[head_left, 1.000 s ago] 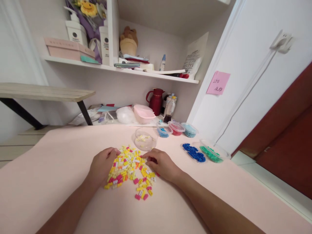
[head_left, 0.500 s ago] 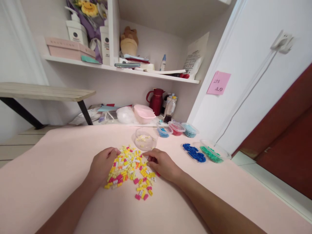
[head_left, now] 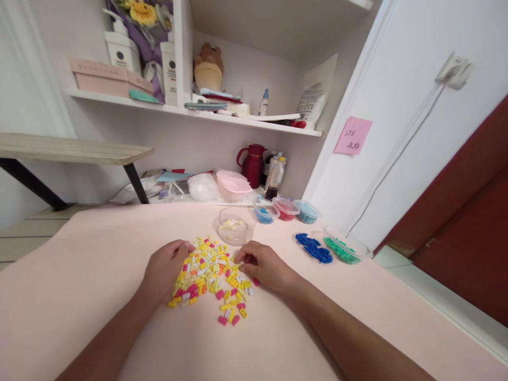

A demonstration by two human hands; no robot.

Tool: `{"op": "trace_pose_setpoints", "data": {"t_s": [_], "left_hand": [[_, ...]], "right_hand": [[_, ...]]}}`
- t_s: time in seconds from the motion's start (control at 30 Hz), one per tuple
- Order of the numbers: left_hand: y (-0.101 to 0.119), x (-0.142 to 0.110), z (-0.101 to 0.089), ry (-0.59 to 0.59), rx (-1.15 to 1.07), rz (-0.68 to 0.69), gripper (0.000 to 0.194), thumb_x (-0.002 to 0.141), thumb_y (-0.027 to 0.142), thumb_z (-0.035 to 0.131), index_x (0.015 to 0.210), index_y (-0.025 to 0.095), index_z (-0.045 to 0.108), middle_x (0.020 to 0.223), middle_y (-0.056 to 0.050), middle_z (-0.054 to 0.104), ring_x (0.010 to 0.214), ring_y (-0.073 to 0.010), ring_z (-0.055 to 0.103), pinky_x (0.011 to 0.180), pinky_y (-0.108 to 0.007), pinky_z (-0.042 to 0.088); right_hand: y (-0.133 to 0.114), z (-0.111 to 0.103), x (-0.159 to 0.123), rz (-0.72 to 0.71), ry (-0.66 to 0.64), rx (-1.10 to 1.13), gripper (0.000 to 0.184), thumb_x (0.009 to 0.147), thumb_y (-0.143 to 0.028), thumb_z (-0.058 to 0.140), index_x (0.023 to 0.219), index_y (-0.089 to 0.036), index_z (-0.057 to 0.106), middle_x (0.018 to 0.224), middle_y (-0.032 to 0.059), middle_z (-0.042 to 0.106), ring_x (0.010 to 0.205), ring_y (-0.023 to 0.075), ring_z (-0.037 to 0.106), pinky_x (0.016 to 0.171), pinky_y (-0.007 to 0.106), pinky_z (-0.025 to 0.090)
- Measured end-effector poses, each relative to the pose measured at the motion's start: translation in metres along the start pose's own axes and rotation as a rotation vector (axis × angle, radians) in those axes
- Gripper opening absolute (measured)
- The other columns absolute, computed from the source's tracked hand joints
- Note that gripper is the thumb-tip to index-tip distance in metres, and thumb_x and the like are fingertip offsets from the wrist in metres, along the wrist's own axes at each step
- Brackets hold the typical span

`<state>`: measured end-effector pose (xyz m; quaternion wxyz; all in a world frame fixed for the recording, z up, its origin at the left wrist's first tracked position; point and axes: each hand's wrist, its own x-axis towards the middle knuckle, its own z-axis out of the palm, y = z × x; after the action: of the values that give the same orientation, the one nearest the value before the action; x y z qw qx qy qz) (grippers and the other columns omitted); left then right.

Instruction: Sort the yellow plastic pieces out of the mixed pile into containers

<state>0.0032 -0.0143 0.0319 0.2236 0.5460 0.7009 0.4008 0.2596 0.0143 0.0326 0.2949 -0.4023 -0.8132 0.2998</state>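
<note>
R hand (head_left: 268, 267) fingers curl in vs. prev.; L hand (head_left: 164, 264) half-curled; can't tell if either grips. Brick pile (head_left: 203, 265) just nearside of clear bowl (head_left: 243, 236); pink note (head_left: 353, 136) up R of bowl: "250", rest illegible.

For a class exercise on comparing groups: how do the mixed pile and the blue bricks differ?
The pile mixes yellow, pink, orange and white, while the blue bricks are one colour. The pile spreads wider than the blue bricks. The pile lies between the left hand and right hand; the blue bricks lie apart, to the right of both. Both groups consist of many small pieces.
</note>
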Motion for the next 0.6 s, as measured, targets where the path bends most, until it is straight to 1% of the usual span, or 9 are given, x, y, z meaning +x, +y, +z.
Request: {"op": "trace_pose_setpoints", "data": {"t_s": [0.2,0.3,0.4,0.47,0.6], "left_hand": [[-0.001,0.0,0.001,0.002,-0.006,0.004,0.033,0.08,0.044,0.044,0.08,0.026,0.071,0.091,0.0,0.075,0.092,-0.021,0.065,0.078,-0.029,0.046],[-0.001,0.0,0.001,0.002,-0.003,-0.005,0.032,0.08,0.044,0.044,0.081,0.027,0.07,0.092,0.001,0.075,0.093,-0.0206,0.065,0.078,-0.028,0.045],[-0.001,0.001,0.001,-0.004,-0.003,-0.004,0.032,0.081,0.044,0.044,0.081,0.026,0.07,0.093,0.0,0.075,0.093,-0.0213,0.065,0.078,-0.029,0.046],[-0.002,0.001,0.001,-0.008,-0.006,-0.004,0.032,0.081,0.044,0.044,0.08,0.026,0.07,0.093,0.0,0.075,0.094,-0.0217,0.065,0.079,-0.03,0.046],[-0.003,0.002,0.002,0.0,-0.025,-0.002,0.032,0.08,0.045,0.045,0.08,0.026,0.07,0.093,-0.001,0.075,0.094,-0.0218,0.066,0.079,-0.029,0.046]], "right_hand": [[0.0,-0.002,-0.002,0.013,0.0,-0.014,0.019,0.074,-0.007,0.063,0.084,-0.021,0.072,0.095,0.0033,0.063,0.074,0.0122,0.06,0.068,0.023,0.048],[-0.003,-0.002,-0.002,-0.031,0.009,-0.057,0.02,0.074,-0.006,0.063,0.083,-0.021,0.072,0.095,0.0034,0.065,0.077,0.0134,0.061,0.071,0.024,0.048],[-0.009,-0.002,-0.003,-0.099,0.013,-0.112,0.02,0.077,-0.008,0.062,0.085,-0.022,0.072,0.091,0.0028,0.068,0.081,0.0153,0.062,0.076,0.026,0.048],[-0.012,-0.002,-0.004,-0.13,0.062,-0.139,0.021,0.08,-0.01,0.059,0.088,-0.024,0.072,0.09,0.0026,0.069,0.082,0.0164,0.062,0.076,0.028,0.047],[-0.018,-0.003,-0.004,-0.151,0.257,-0.154,0.019,0.084,-0.016,0.056,0.093,-0.024,0.071,0.089,0.0032,0.069,0.077,0.0171,0.06,0.072,0.029,0.046]]}}
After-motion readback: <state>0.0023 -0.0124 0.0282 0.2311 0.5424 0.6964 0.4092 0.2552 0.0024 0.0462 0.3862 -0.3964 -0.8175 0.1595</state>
